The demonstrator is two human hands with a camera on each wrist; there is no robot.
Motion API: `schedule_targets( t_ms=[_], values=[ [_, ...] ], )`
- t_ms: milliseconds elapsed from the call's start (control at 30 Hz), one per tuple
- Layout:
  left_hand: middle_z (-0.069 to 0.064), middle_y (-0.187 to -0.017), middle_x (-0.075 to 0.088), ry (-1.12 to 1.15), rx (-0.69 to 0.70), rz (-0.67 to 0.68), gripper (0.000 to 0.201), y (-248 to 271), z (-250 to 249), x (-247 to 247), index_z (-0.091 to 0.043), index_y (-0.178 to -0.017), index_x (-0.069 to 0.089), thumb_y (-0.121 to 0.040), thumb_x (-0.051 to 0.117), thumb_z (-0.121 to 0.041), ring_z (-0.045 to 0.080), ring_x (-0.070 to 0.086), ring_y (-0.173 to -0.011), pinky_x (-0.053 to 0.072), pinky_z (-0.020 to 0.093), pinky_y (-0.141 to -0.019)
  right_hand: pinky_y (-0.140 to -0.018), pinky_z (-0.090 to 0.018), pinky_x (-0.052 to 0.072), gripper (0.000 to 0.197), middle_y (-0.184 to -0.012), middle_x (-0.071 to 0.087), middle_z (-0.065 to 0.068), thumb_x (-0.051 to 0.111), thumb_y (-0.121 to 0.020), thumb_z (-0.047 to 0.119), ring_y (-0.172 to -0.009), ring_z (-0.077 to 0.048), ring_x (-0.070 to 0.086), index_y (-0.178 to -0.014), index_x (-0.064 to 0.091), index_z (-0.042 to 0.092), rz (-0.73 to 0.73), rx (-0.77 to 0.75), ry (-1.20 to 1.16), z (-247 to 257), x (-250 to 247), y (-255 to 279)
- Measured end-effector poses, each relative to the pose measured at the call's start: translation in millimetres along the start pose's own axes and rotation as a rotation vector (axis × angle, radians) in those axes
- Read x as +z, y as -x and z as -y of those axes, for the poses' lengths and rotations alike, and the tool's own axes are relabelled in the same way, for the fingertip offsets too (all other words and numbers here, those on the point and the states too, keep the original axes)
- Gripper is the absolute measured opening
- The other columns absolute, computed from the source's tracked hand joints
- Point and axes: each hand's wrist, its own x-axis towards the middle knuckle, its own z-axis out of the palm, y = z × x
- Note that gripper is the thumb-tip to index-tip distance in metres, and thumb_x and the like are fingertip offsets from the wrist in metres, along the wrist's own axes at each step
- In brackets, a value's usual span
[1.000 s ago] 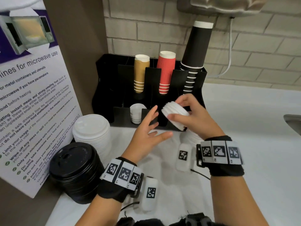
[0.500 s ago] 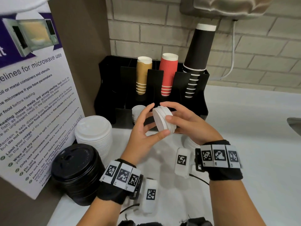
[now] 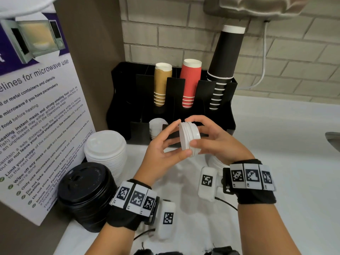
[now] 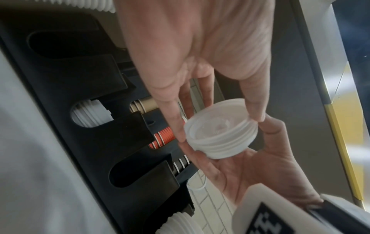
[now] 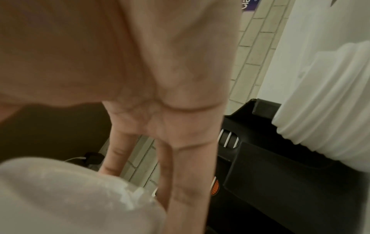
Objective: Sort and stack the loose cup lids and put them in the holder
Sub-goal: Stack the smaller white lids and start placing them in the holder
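Both hands hold a small stack of white cup lids (image 3: 189,139) on edge, just in front of the black holder (image 3: 230,115). My left hand (image 3: 179,138) pinches the stack between thumb and fingers from the left. From the right, my right hand (image 3: 192,131) grips it with thumb below and fingers over the top. In the left wrist view the stack (image 4: 220,139) shows its hollow underside between both hands. The holder's front left slot contains more small white lids (image 3: 157,126). The right wrist view shows the held stack (image 5: 70,197) only as a blur.
A tall stack of large white lids (image 3: 105,150) and a stack of black lids (image 3: 86,192) stand at the left by a poster. Another white lid stack (image 3: 215,162) sits under my right wrist. Gold, red and black cups (image 3: 191,83) fill the holder's back slots.
The right hand brought the lid stack left and turned it on edge. The left hand, open a second ago, has closed its thumb and fingers on it.
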Motion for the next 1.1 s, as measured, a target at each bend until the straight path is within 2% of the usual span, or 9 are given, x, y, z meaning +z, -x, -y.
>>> schedule_targets(
  t_ms=[100,233,400,467,567,733,933,1033,1100],
  values=[
    [-0.021,-0.126,0.057,0.002,0.010,-0.013,0.072,0.5,-1.1,0.8,-0.046,-0.127,0.051,-0.063,0.082,-0.037,0.012,0.061,-0.115,0.056,0.026,-0.079,-0.080,-0.049,0.057,0.053,-0.113,0.063,-0.017,0.072,-0.072,0.017,-0.097,-0.032,0.066,-0.120,0.052,0.029,-0.004,-0.008,-0.032,-1.5,0.9,-0.1],
    [-0.025,-0.124,0.056,0.017,0.024,-0.048,0.076,-0.7,0.1,1.8,-0.042,-0.130,0.049,-0.062,0.082,-0.037,0.010,0.060,-0.115,0.057,0.026,-0.079,-0.074,-0.041,0.057,0.056,-0.112,0.063,-0.016,0.074,-0.067,0.025,-0.095,-0.030,0.066,-0.118,0.052,0.030,-0.033,-0.016,-0.046,-1.3,2.7,-1.5],
    [-0.026,-0.131,0.054,0.015,0.010,-0.016,0.079,-1.1,-0.2,-0.9,-0.047,-0.133,0.046,-0.065,0.087,-0.039,0.006,0.059,-0.118,0.055,0.021,-0.078,-0.082,-0.049,0.056,0.055,-0.112,0.066,-0.010,0.075,-0.072,0.021,-0.099,-0.029,0.067,-0.122,0.055,0.033,-0.024,-0.013,-0.021,-1.7,-0.2,-0.8],
    [-0.025,-0.134,0.052,0.012,0.011,-0.007,0.079,-1.0,-0.5,-1.7,-0.046,-0.134,0.045,-0.065,0.082,-0.037,0.005,0.058,-0.118,0.054,0.020,-0.079,-0.083,-0.046,0.057,0.056,-0.113,0.066,-0.006,0.074,-0.073,0.023,-0.100,-0.026,0.067,-0.124,0.056,0.035,-0.027,-0.007,-0.008,-1.0,-2.4,-0.2],
    [-0.022,-0.136,0.051,0.007,0.016,0.000,0.079,-1.3,0.0,-1.7,-0.045,-0.134,0.045,-0.064,0.081,-0.035,0.003,0.057,-0.119,0.054,0.018,-0.078,-0.078,-0.036,0.057,0.056,-0.114,0.068,-0.004,0.074,-0.075,0.023,-0.101,-0.024,0.067,-0.127,0.055,0.033,-0.007,-0.001,0.002,1.7,-5.2,0.8],
    [-0.024,-0.136,0.049,-0.005,0.003,0.012,0.081,-2.8,1.9,-4.2,-0.047,-0.134,0.043,-0.064,0.080,-0.038,0.000,0.056,-0.119,0.053,0.017,-0.079,-0.085,-0.044,0.056,0.063,-0.117,0.067,-0.005,0.075,-0.072,0.024,-0.106,-0.025,0.066,-0.132,0.054,0.027,-0.017,-0.009,0.018,3.5,-4.5,-0.5],
    [-0.028,-0.131,0.052,-0.033,0.006,-0.047,0.084,-5.0,8.5,-1.8,-0.045,-0.136,0.041,-0.063,0.080,-0.036,0.003,0.057,-0.119,0.054,0.021,-0.085,-0.079,-0.031,0.057,0.069,-0.113,0.068,0.000,0.083,-0.062,0.027,-0.098,-0.017,0.069,-0.126,0.059,0.029,-0.043,-0.045,0.120,9.0,0.8,-5.9],
    [-0.033,-0.128,0.050,-0.026,0.003,-0.083,0.089,-6.3,12.1,-2.2,-0.046,-0.137,0.037,-0.060,0.082,-0.038,-0.002,0.055,-0.119,0.050,0.012,-0.081,-0.083,-0.034,0.057,0.063,-0.114,0.067,0.001,0.084,-0.067,0.021,-0.100,-0.015,0.067,-0.124,0.059,0.031,-0.027,-0.045,0.193,12.7,-0.6,-14.0],
    [-0.027,-0.133,0.045,-0.049,-0.063,-0.131,0.104,-6.3,14.6,-1.6,-0.041,-0.146,0.028,-0.056,0.081,-0.046,-0.001,0.054,-0.120,0.048,0.008,-0.078,-0.085,-0.031,0.055,0.060,-0.115,0.066,0.002,0.083,-0.069,0.016,-0.104,-0.011,0.064,-0.123,0.059,0.029,-0.038,-0.070,0.254,20.6,-1.9,-26.1]
  ],
)
